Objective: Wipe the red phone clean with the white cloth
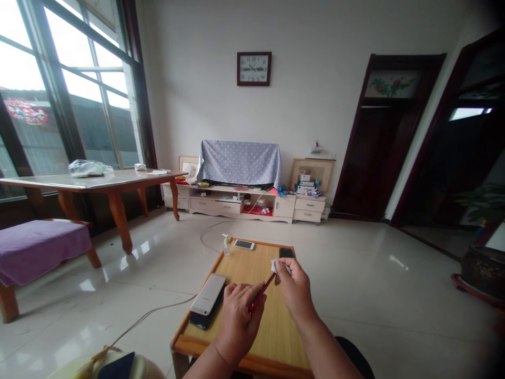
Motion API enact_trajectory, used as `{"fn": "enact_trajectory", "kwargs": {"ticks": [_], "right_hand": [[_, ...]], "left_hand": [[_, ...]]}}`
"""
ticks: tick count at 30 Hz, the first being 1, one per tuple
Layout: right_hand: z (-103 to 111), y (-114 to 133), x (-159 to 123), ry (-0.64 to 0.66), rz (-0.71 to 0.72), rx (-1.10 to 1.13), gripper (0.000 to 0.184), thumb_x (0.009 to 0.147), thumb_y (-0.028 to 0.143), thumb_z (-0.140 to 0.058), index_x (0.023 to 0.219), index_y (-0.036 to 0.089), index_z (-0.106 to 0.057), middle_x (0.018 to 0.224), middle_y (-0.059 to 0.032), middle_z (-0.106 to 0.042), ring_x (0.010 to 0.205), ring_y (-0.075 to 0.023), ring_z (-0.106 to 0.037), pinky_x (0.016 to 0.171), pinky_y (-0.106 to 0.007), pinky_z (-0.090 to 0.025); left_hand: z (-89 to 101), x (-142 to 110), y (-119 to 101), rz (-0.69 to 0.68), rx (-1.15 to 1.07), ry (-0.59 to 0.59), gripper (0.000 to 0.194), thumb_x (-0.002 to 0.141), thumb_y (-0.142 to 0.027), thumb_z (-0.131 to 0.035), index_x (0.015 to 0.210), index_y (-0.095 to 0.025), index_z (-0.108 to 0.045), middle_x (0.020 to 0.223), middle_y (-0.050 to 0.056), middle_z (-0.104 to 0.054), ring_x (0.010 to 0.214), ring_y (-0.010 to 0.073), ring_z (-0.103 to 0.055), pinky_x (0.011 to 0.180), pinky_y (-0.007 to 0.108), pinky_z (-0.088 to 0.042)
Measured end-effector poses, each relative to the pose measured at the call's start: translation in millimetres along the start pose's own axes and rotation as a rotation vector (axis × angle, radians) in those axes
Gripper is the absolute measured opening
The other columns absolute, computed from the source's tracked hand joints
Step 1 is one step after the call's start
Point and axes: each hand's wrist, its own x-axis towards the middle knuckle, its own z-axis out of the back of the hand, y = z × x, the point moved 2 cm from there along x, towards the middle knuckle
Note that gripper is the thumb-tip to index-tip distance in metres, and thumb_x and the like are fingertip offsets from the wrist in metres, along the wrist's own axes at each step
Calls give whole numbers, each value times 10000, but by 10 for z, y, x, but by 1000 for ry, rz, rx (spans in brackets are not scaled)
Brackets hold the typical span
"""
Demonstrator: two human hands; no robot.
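Note:
My left hand (239,322) grips a slim red rod (261,292), too thin to identify exactly, and its upper end reaches towards my right hand (295,289). That hand pinches a small white cloth or wipe (275,266) near the rod's tip. Both hands are over a low wooden board (252,268) with an orange rim. Next to my left hand, a silver smartphone (208,293) lies on a black phone (200,319). A dark phone (286,253) lies just beyond my right hand. Farther back are a white phone (243,245) and a small clear bottle (226,245).
A thin cable (158,308) runs across the glossy tile floor (347,273) to the left of the board. A purple-covered bench (39,250) and a wooden table (94,181) stand left. A cloth-draped cabinet (240,179) stands ahead, with dark doorways right.

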Motion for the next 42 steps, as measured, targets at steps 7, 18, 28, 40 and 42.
{"fn": "enact_trajectory", "kwargs": {"ticks": [7, 18, 28, 40, 42], "right_hand": [[-206, 121, -539, 259, 76, -60, 303, 919, 518, -629, 931, 218, -674, 828, -44, -715, 743, -190, -638, 687, -288, -514], [164, -25, 186, -43, -14, -51, 438, 849, 631, -654, 910, 198, -672, 743, -36, -682, 656, -188, -580, 613, -300, -470], [-165, 175, -587, 226, 110, -79, 277, 928, 490, -618, 929, 217, -668, 824, -34, -716, 730, -183, -644, 678, -272, -513], [231, -60, 106, -40, -20, -77, 421, 875, 601, -630, 930, 185, -672, 779, -48, -701, 720, -207, -622, 663, -309, -500], [141, -27, -77, 18, -11, -73, 390, 893, 578, -624, 930, 192, -665, 771, -43, -695, 701, -198, -620, 651, -299, -499]], "left_hand": [[-66, -5, 51, 15, 24, -16, 201, 957, -187, -474, 859, -230, -644, 774, 23, -676, 782, 182, -597, 797, 358, -360], [23, 11, -79, -64, -2, 23, 324, 963, -215, -543, 1279, -277, -579, 965, 27, -728, 922, 195, -652, 879, 381, -382], [-84, -5, 15, -32, 9, -6, 202, 963, -174, -457, 824, -215, -597, 777, 23, -648, 775, 181, -574, 802, 375, -387], [-36, 24, -76, -83, -44, 48, 322, 963, -203, -556, 1275, -281, -561, 951, 10, -706, 890, 178, -634, 864, 369, -397], [-68, 30, -66, -67, -23, 65, 273, 965, -210, -546, 1229, -273, -581, 925, 10, -702, 876, 180, -626, 849, 369, -392]]}}
